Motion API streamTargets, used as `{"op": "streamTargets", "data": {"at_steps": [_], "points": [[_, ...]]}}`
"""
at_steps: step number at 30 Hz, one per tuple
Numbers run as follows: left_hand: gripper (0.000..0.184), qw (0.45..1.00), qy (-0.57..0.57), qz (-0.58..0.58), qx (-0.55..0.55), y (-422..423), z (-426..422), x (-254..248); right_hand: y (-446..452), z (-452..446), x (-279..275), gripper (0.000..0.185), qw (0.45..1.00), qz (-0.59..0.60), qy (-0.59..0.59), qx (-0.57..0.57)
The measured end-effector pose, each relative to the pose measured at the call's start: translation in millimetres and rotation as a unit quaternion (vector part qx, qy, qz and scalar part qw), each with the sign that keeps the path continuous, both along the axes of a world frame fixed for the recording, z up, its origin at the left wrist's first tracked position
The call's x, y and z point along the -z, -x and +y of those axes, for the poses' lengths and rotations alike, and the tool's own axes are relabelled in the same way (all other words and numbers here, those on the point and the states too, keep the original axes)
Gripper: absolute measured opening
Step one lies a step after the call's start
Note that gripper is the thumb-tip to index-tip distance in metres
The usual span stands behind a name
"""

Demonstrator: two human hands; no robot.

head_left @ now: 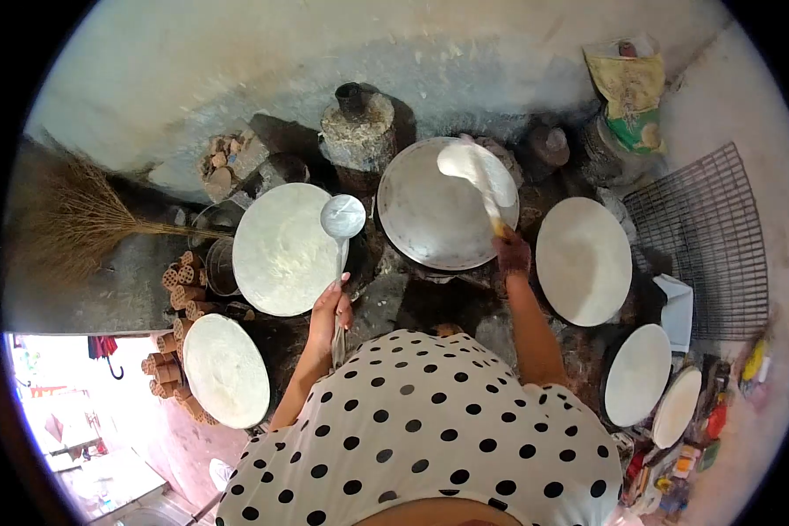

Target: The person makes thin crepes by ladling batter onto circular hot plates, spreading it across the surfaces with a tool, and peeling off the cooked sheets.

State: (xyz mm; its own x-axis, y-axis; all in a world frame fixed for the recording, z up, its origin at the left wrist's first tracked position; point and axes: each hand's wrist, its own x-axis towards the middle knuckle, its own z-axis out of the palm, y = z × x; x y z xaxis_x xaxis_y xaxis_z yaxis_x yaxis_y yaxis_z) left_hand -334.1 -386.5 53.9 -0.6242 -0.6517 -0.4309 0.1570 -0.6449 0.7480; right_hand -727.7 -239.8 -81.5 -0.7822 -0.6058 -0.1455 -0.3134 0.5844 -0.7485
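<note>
your left hand [330, 307] has fingers clamped on the ladle [343, 217], bowl at the left pan [280, 254], likely for drips, while your right hand [512, 254] clamps fingers on the white paddle [479, 174] low, probably for reach over the middle pan [434, 215].

Ladle [343, 217], centre: smooth metal, fairly glossy. Round plate [430, 219], upper centre: greyish metal look, smudged. Broom [79, 215], left: dry, rough straw. Grid [701, 241], right: metal wire. Sack [627, 83], upper right: creased plastic by the look. Wall [237, 61], top: matt, rough, stained. Garment [430, 421], bottom: matt cloth.
</note>
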Motion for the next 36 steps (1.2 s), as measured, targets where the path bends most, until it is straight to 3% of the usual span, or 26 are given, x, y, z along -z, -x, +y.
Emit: {"op": "streamTargets", "data": {"at_steps": [2, 4, 5, 6, 8, 12, 14, 15, 17, 18, 20, 21, 24, 28, 29, 30, 33, 34, 36], "points": [[0.035, 1.0, -0.009, 0.011, -0.018, 2.9, 8.0, -8.3, -1.2, 5.6, -1.3, 0.041, 0.99, 0.142, 0.009, -0.008], [0.035, 0.999, -0.017, 0.018, -0.032, 7.6, 14.4, -12.6, -6.9, -3.8, 7.0, 0.043, 0.991, 0.024, -0.108, 0.079], [0.031, 0.999, -0.016, 0.012, -0.04, 11.2, 17.9, -13.8, -1.8, -14.7, 27.6, 0.043, 0.991, -0.075, 0.047, 0.101], [0.028, 0.999, -0.016, 0.006, -0.048, 13.0, 21.3, -14.7, 3.6, -25.3, 49.3, 0.044, 0.957, -0.175, 0.199, 0.12], [0.028, 0.998, -0.021, 0.009, -0.055, 14.4, 26.9, -11.7, 7.0, -58.6, 24.0, 0.04, 0.996, -0.003, -0.09, -0.01], [0.026, 0.996, -0.028, 0.004, -0.088, 21.1, 35.6, -11.7, 28.9, -59.4, 0.3, 0.041, 0.994, 0.03, -0.066, -0.08], [0.025, 0.994, -0.015, -0.008, -0.107, 22.0, 40.5, -13.7, 33.7, -24.7, -70.9, 0.043, 0.985, -0.136, 0.056, -0.09], [0.024, 0.992, -0.002, -0.014, -0.126, 23.2, 41.1, -14.1, 52.0, -16.3, -38.2, 0.043, 0.985, -0.136, 0.058, -0.094], [0.023, 0.988, 0.032, -0.025, -0.147, 21.0, 46.0, -12.9, 88.6, -5.0, 53.9, 0.045, 0.997, -0.061, 0.053, -0.014], [0.023, 0.985, 0.062, -0.038, -0.159, 19.2, 48.7, -13.2, 77.9, -8.4, 28.2, 0.045, 0.996, -0.065, 0.053, -0.016], [0.018, 0.981, 0.08, -0.029, -0.176, 21.2, 56.1, -11.9, 53.3, -18.6, -19.0, 0.043, 0.995, -0.002, -0.089, -0.039], [0.017, 0.977, 0.096, -0.041, -0.185, 20.5, 58.9, -10.7, 50.5, -32.5, -16.1, 0.045, 0.991, -0.044, -0.117, -0.05], [0.021, 0.963, 0.107, -0.091, -0.229, 27.4, 70.8, -10.6, 43.9, -63.7, -19.1, 0.049, 0.98, 0.005, -0.135, -0.144], [0.023, 0.959, 0.131, -0.09, -0.233, 22.4, 83.4, -0.4, 70.6, -38.9, -67.0, 0.046, 0.958, -0.096, -0.115, -0.246], [0.023, 0.956, 0.133, -0.112, -0.237, 21.8, 86.8, -0.8, 87.1, -29.4, -32.3, 0.041, 0.975, -0.103, -0.011, -0.198], [0.023, 0.952, 0.135, -0.135, -0.242, 20.8, 90.2, -0.9, 88.4, -21.9, -37.0, 0.039, 0.972, -0.15, 0.089, -0.155], [0.022, 0.949, 0.138, -0.127, -0.253, 17.5, 98.6, 4.0, 116.4, -49.3, 85.5, 0.036, 0.989, -0.137, 0.044, -0.032], [0.022, 0.948, 0.141, -0.123, -0.256, 18.0, 99.4, 5.1, 110.7, -59.4, 110.7, 0.037, 0.986, -0.138, 0.087, -0.025], [0.022, 0.946, 0.152, -0.135, -0.253, 17.3, 101.3, 6.8, 94.7, -65.3, 94.6, 0.038, 0.981, -0.141, 0.13, -0.017]]}}
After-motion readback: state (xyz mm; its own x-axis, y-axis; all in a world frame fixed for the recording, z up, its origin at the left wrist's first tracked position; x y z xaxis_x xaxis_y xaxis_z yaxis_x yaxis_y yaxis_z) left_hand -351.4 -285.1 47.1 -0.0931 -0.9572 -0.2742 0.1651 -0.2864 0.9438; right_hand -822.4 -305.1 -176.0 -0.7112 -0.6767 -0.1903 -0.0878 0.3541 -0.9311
